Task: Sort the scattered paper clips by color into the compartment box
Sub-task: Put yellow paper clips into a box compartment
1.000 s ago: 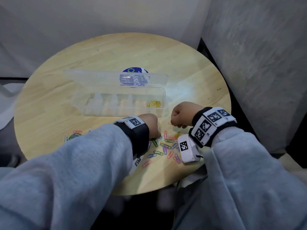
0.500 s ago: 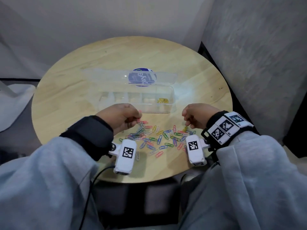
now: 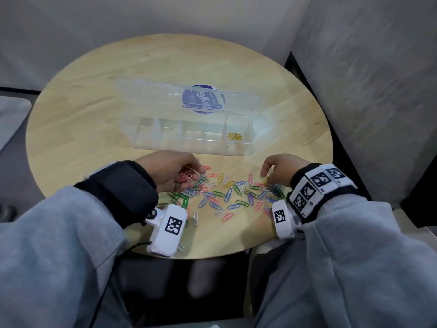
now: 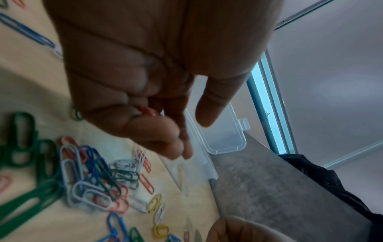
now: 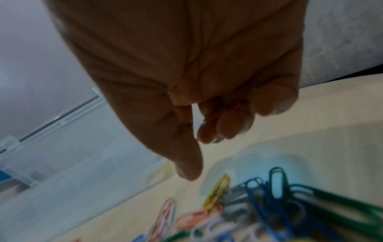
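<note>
Paper clips [image 3: 228, 194] in several colours lie scattered on the near part of a round wooden table [image 3: 94, 129]. Behind them stands the clear compartment box [image 3: 189, 147], lid [image 3: 165, 95] open, with yellow clips [image 3: 234, 136] in its rightmost compartment. My left hand [image 3: 184, 176] sits at the pile's left edge, fingers curled round a few red-pink clips [image 4: 148, 111]. At the pile's right edge, my right hand [image 3: 268, 174] hovers with curled fingers [image 5: 234, 124] that seem to hold a thin clip of unclear colour. A yellow clip [image 5: 217, 191] lies just under its thumb.
The other compartments look empty. A blue round sticker [image 3: 203, 99] shows through the lid. White wrist cameras [image 3: 169, 227] [image 3: 282, 217] hang over the table's near edge. A grey wall [image 3: 366, 91] rises close on the right.
My left hand has turned palm-up at the pile's left edge, showing the red-pink clips it holds. The right hand has shifted right and dipped onto the pile's right edge.
</note>
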Demonstrator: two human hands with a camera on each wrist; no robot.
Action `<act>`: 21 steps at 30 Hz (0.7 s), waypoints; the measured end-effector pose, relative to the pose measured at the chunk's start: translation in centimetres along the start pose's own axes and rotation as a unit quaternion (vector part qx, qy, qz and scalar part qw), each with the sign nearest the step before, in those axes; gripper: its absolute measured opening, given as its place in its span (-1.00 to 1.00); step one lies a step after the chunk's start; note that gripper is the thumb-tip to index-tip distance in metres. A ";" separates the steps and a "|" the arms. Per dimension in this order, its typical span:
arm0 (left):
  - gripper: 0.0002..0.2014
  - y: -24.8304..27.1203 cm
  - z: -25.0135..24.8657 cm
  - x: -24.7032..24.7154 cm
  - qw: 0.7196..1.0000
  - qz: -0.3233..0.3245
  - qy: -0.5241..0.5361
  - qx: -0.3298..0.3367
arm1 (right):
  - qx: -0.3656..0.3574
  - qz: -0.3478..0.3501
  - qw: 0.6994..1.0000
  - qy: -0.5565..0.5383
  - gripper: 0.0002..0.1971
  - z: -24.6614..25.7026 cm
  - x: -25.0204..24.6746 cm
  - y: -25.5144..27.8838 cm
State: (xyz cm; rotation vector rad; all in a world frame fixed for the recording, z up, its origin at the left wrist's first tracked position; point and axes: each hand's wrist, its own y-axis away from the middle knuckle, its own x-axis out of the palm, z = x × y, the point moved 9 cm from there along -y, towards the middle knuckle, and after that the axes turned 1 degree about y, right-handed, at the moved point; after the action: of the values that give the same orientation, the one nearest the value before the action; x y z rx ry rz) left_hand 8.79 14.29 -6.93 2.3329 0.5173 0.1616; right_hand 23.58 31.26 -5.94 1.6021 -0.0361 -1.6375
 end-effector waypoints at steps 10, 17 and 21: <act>-0.97 -0.5 -1.2 0.3 0.892 -0.084 -0.436 0.082 | -0.047 0.028 0.996 0.067 -0.87 1.1 1.3 -0.6; -0.89 -0.8 -0.9 1.4 0.848 -0.127 -0.503 0.107 | -0.049 0.040 0.994 0.084 -0.80 2.2 2.2 -1.1; -0.85 -0.9 -1.5 1.5 0.840 -0.139 -0.511 0.118 | -0.054 0.051 0.996 0.050 -0.80 2.3 1.8 -0.7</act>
State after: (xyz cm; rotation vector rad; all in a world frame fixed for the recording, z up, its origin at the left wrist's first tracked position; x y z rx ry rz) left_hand 9.51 16.46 -6.54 2.1360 0.3070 -1.2829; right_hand 21.57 29.51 -7.35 1.5724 0.0220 -1.4544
